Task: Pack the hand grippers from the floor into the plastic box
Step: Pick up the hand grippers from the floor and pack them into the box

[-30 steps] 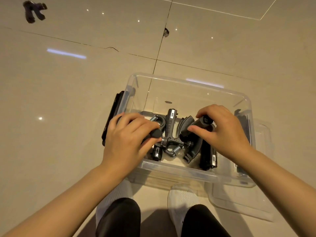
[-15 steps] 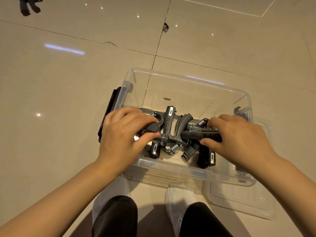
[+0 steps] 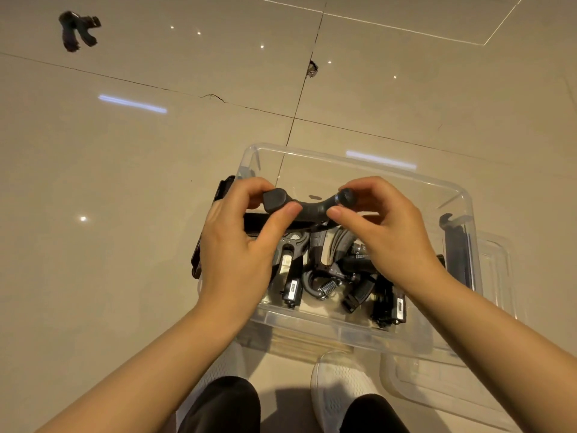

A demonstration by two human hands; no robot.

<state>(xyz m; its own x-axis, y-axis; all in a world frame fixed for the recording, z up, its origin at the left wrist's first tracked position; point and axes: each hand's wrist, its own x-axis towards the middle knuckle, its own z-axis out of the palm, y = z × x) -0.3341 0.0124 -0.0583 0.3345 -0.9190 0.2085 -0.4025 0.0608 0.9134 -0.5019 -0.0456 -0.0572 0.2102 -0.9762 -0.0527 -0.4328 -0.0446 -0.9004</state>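
Far left, one hand gripper (image 3: 78, 29) is lying out on the floor (image 3: 125, 182). Over the plastic box (image 3: 359, 334), the left hand (image 3: 240, 245) and right hand (image 3: 384, 232) are each pinching an end of a curved gripper (image 3: 309, 204), thumbs and curled fingers closed on it. Looks like the placing step: next they're needing to lower it onto the pile inside and let go.

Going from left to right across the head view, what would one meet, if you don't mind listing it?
Stray gripper on the floor → left hand → curved gripper held between both hands → right hand → lid under the box.

White shoes (image 3: 340, 389) stand on beige tiled floor (image 3: 125, 245) beside a clear lid (image 3: 462, 389).
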